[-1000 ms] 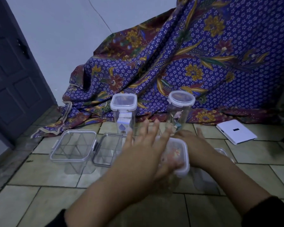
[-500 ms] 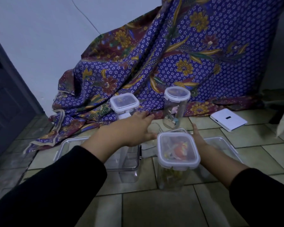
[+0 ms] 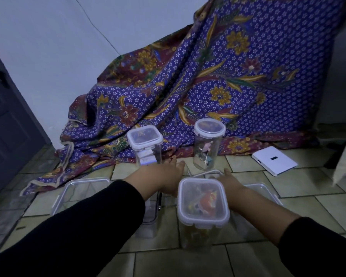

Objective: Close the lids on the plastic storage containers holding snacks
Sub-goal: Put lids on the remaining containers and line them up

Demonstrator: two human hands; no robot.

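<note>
Seemingly done with the lidded square clear plastic container of snacks (image 3: 203,204) near the tiled floor's (image 3: 308,206) front edge, both hands reach beyond it, left hand (image 3: 164,174) loosely spread and empty, right hand (image 3: 229,179) fingers hidden, toward unlidded tubs.

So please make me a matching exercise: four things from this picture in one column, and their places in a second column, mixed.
Things:
1. round container
2. white box
3. square container with orange snack
4. patterned cloth

Places:
a. nearest, between the two arms
b. draped against the wall
c. flat on the tiles, far right
d. standing at the cloth's edge, right of the other tall container

Pairs: 1-d, 2-c, 3-a, 4-b
</note>
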